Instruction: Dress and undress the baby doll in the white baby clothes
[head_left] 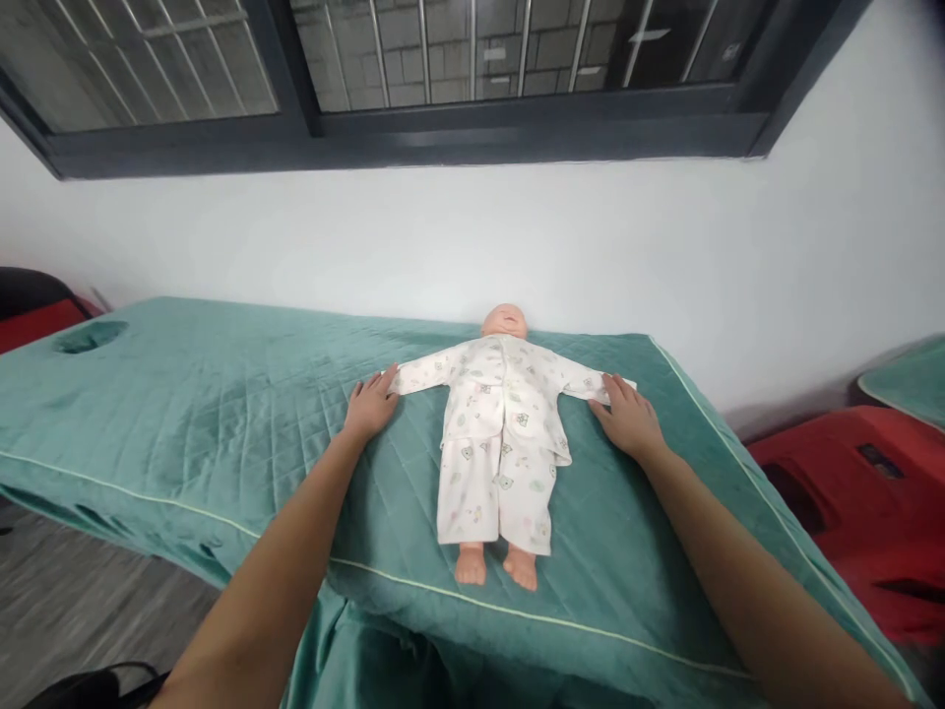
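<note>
A baby doll [506, 321] lies on its back, its arms spread to both sides and its bare feet toward me. It wears a white patterned pajama top [493, 379] and matching trousers [472, 487]; the top's front edges meet down the middle. My left hand [371, 402] rests at the cuff of the sleeve on the left, fingers stretched over its end. On the other side my right hand [630, 416] lies across the sleeve end, thumb apart from the fingers. The doll's own hands do not show.
Under the doll is a bed with a green quilted cover [243, 394], with a face hole [90, 337] at its far left. A white wall [443, 236] and a dark-framed window [517, 133] stand behind. Red plastic objects [863, 492] sit at the right.
</note>
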Available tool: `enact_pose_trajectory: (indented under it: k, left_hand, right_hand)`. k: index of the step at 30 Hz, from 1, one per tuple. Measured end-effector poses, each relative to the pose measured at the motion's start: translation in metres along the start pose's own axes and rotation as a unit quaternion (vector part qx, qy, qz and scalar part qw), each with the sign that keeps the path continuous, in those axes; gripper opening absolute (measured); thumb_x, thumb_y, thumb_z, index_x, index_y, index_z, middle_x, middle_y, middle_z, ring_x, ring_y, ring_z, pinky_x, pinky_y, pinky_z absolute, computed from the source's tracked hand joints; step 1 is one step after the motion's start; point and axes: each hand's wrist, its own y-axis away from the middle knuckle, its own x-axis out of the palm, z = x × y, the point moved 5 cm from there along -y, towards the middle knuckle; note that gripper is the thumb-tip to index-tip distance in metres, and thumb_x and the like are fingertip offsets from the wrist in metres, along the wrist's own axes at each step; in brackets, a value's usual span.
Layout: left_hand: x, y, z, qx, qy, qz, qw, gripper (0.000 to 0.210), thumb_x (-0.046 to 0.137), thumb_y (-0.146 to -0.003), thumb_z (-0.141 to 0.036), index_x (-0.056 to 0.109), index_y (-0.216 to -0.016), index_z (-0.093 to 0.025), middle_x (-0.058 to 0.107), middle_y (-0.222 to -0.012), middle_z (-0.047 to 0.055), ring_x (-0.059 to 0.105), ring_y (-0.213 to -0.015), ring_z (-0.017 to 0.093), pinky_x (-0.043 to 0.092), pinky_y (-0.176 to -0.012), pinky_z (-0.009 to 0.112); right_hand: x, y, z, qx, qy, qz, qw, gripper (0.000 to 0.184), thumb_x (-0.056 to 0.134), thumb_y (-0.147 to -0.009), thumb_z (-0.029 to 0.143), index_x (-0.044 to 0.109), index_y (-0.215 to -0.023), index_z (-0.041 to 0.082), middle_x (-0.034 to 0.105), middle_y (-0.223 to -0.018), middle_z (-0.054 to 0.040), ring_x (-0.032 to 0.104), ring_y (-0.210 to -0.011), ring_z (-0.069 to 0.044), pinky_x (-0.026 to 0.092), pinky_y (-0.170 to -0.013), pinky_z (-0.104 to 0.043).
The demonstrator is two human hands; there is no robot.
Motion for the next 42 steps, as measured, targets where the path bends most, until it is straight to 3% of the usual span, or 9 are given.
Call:
enact_pose_trajectory:
  k: [7, 10, 14, 19, 23, 26, 29, 36, 42]
  left_hand:
    - [0.0, -0.003, 0.002, 0.003, 0.027, -0.039, 0.999, 0.056, 0.039, -0.09, -0.015, 0.046, -0.145, -0.026, 0.052, -0.146, 0.006, 0.049, -0.135, 0.023, 0.035, -0.115, 0.039]
    - [-0.002, -0.005, 0.005, -0.011, 0.054, -0.057, 0.997, 0.054, 0.043, -0.089, -0.014, 0.051, -0.141, -0.025, 0.057, -0.141, 0.006, 0.053, -0.131, 0.022, 0.037, -0.112, 0.035]
    - [-0.009, -0.007, 0.013, -0.077, 0.093, -0.103, 0.987, 0.048, 0.041, -0.094, -0.028, 0.052, -0.138, -0.014, 0.061, -0.135, 0.016, 0.056, -0.125, 0.028, 0.04, -0.108, 0.042]
    - [-0.014, -0.006, 0.017, -0.1, 0.154, -0.114, 0.976, 0.041, 0.047, -0.091, -0.035, 0.064, -0.124, -0.019, 0.07, -0.12, 0.011, 0.062, -0.115, 0.026, 0.044, -0.103, 0.04]
    - [-0.01, -0.009, 0.023, -0.111, 0.203, -0.113, 0.966, 0.041, 0.053, -0.086, -0.032, 0.064, -0.124, -0.022, 0.072, -0.116, 0.007, 0.067, -0.105, 0.022, 0.048, -0.098, 0.035]
    - [-0.007, -0.014, 0.028, -0.113, 0.236, -0.116, 0.958, 0.042, 0.056, -0.082, -0.026, 0.065, -0.122, -0.022, 0.072, -0.113, 0.006, 0.067, -0.102, 0.02, 0.049, -0.096, 0.032]
    - [-0.004, -0.02, 0.031, -0.108, 0.271, -0.115, 0.95, 0.044, 0.057, -0.079, -0.022, 0.065, -0.122, -0.022, 0.072, -0.113, 0.006, 0.067, -0.102, 0.019, 0.05, -0.095, 0.03]
    - [0.002, -0.031, 0.034, -0.099, 0.329, -0.109, 0.933, 0.043, 0.061, -0.079, -0.033, 0.067, -0.121, -0.024, 0.072, -0.113, 0.006, 0.066, -0.106, 0.021, 0.05, -0.096, 0.033]
    - [-0.006, -0.033, 0.036, -0.099, 0.363, -0.152, 0.914, 0.059, 0.058, -0.076, -0.02, 0.057, -0.135, -0.019, 0.068, -0.122, 0.009, 0.067, -0.097, 0.02, 0.051, -0.093, 0.032]
  right_hand:
    - [0.004, 0.01, -0.014, 0.049, 0.07, 0.027, 0.996, 0.065, 0.03, -0.097, 0.05, 0.035, -0.151, 0.013, 0.035, -0.156, -0.0176, 0.039, -0.139, -0.035, 0.032, -0.112, -0.05]
    - [0.0, 0.019, -0.009, 0.055, 0.053, 0.009, 0.997, 0.064, 0.034, -0.096, 0.048, 0.04, -0.147, 0.009, 0.04, -0.151, -0.0216, 0.043, -0.135, -0.036, 0.035, -0.11, -0.049]
    - [-0.015, 0.046, 0.007, 0.044, -0.026, -0.063, 0.997, 0.056, 0.046, -0.092, 0.039, 0.05, -0.138, 0.007, 0.046, -0.145, -0.0234, 0.044, -0.135, -0.035, 0.037, -0.11, -0.05]
    - [-0.042, 0.096, 0.065, -0.04, -0.196, -0.183, 0.962, 0.039, 0.048, -0.092, 0.037, 0.057, -0.127, 0.021, 0.055, -0.136, -0.0143, 0.049, -0.129, -0.03, 0.041, -0.107, -0.055]
    - [-0.05, 0.113, 0.138, -0.144, -0.204, -0.108, 0.962, 0.037, 0.05, -0.093, 0.028, 0.055, -0.129, 0.025, 0.052, -0.139, -0.0105, 0.046, -0.132, -0.028, 0.041, -0.108, -0.053]
    - [-0.053, 0.11, 0.192, -0.242, -0.129, -0.043, 0.961, 0.038, 0.048, -0.093, 0.019, 0.055, -0.13, 0.025, 0.054, -0.137, -0.0079, 0.044, -0.132, -0.028, 0.03, -0.114, -0.056]
    - [-0.054, 0.101, 0.223, -0.288, -0.062, -0.03, 0.955, 0.036, 0.044, -0.092, 0.01, 0.06, -0.122, 0.023, 0.062, -0.125, -0.0065, 0.052, -0.12, -0.026, 0.027, -0.114, -0.056]
    - [-0.061, 0.094, 0.229, -0.291, -0.068, -0.106, 0.948, 0.019, 0.05, -0.091, 0.009, 0.067, -0.096, 0.018, 0.067, -0.092, -0.0055, 0.057, -0.093, -0.022, 0.04, -0.099, -0.045]
    - [-0.063, 0.106, 0.221, -0.302, -0.105, -0.109, 0.941, 0.017, 0.052, -0.093, 0.011, 0.068, -0.094, 0.018, 0.067, -0.094, -0.0055, 0.055, -0.098, -0.023, 0.041, -0.093, -0.042]
